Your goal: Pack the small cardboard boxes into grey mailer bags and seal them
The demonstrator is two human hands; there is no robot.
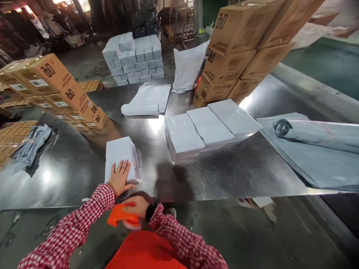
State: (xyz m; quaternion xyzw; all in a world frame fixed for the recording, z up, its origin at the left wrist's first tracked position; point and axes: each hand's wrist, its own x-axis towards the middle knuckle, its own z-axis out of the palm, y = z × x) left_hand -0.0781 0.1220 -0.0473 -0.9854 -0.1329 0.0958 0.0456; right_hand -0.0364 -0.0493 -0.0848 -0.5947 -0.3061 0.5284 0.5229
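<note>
My left hand [120,178] lies flat with fingers spread on the near end of a small stack of white plastic-wrapped packs [121,156] on the steel table [224,172]. My right hand [138,207] is at the table's near edge, fingers curled on an orange object [121,218], held close to my orange apron. Both sleeves are red-and-white check. A row of three larger white stacks [209,127] sits to the right of the small stack.
Folded grey bags [148,100] and a standing white bag [187,69] lie further back. Brown cartons are piled at left [56,87] and right [241,48]. A wrapped grey block pile [134,58] stands behind. Rolled grey sheets [316,144] lie at right, a blue cloth [32,144] at left.
</note>
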